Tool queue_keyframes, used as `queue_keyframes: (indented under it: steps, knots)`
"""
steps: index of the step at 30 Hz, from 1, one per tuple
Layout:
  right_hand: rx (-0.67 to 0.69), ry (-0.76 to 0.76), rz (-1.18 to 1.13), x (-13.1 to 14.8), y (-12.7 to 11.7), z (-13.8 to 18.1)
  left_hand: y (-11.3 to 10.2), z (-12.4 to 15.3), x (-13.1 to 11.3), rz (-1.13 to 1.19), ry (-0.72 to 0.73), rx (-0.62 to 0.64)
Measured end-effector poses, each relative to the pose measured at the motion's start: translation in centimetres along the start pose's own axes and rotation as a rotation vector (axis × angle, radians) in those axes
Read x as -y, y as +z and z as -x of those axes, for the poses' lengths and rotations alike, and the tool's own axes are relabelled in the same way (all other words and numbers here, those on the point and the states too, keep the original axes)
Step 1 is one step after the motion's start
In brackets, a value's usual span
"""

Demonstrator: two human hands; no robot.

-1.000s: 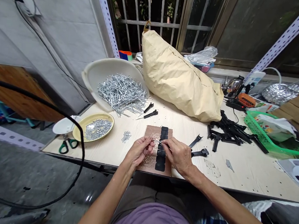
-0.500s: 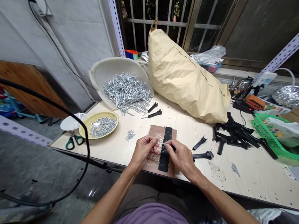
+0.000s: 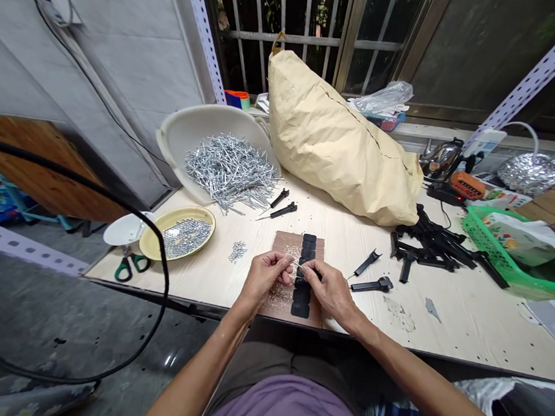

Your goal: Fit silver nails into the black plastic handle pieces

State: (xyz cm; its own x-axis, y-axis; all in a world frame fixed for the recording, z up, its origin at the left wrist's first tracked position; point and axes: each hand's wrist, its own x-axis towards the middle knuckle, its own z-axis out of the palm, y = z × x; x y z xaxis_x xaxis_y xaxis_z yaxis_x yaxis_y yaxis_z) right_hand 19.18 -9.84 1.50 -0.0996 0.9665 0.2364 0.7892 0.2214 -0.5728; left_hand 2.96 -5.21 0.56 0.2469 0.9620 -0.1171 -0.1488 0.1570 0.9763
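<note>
Above a brown board (image 3: pixel 278 306), my left hand (image 3: pixel 267 277) is closed in a pinch on one end of a thin metal pin (image 3: pixel 298 264). My right hand (image 3: pixel 331 290) is closed at the pin's other end, and a bit of something black shows by its thumb, mostly hidden by the fingers. Under the hands, a row of flat black pieces (image 3: pixel 301 295) runs along the board, with small pale specks scattered beside it. Just right of my right hand lie black plastic parts (image 3: pixel 372 285), one with a thin pin sticking out (image 3: pixel 366 263).
A whitish scoop-shaped basin (image 3: pixel 177 136) holds a heap of metal pins (image 3: pixel 227 168). Left are a yellow dish (image 3: pixel 147 243) of small metal pieces and green-handled scissors (image 3: pixel 131 265). A large paper sack (image 3: pixel 341 142) lies behind; black parts (image 3: pixel 437 244) and a green basket (image 3: pixel 479 235) stand right.
The view has shifted slightly, so the table things sit a little further left. Both hands stay close together over the board, with the pin still between them.
</note>
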Motion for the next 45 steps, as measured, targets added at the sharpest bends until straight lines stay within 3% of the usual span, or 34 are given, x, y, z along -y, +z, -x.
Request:
queue_keyframes:
  steps: [4, 9, 11, 16, 21, 25, 32, 35, 38, 42, 45]
  knots:
    - [-0.069, -0.069, 0.154, -0.1, 0.0, 0.0, -0.2, -0.2, 0.1, -0.026, -0.033, 0.040]
    - [0.147, 0.045, -0.118, -0.7, -0.2, -0.8, -0.5, -0.4, 0.3, 0.134, -0.176, 0.092]
    - [0.170, 0.073, -0.159, -0.7, -0.2, -1.0, -0.6, -0.4, 0.3, 0.168, -0.220, 0.105]
    - [0.036, 0.035, -0.019, 0.4, -0.1, -0.5, -0.3, -0.2, -0.1, 0.043, -0.138, 0.037]
    - [-0.008, -0.072, 0.177, 0.9, -0.2, -0.8, 0.2, -0.3, -0.2, -0.152, -0.008, -0.039]
    - [-0.076, -0.051, 0.116, 0.4, -0.3, -1.1, 0.5, -0.8, 0.4, -0.061, 0.009, -0.011]
    - [-0.060, -0.021, 0.099, -0.2, -0.3, -0.9, 1.2, -0.5, -0.1, -0.204, 0.024, -0.076]
    - [-0.041, -0.004, 0.050, -0.3, -0.3, -0.7, 1.5, -0.3, 0.0, -0.179, 0.005, -0.049]
    - [-0.042, -0.085, 0.158, -0.3, -0.4, -0.4, 1.6, -0.4, 0.5, -0.078, -0.025, -0.015]
    - [-0.129, -0.192, 0.379, -0.4, -0.5, -0.2, 1.5, -0.4, 1.1, 0.008, -0.044, -0.007]
    - [-0.203, -0.193, 0.402, -0.4, -0.5, -0.1, 1.3, -0.4, 0.9, 0.070, -0.056, -0.030]
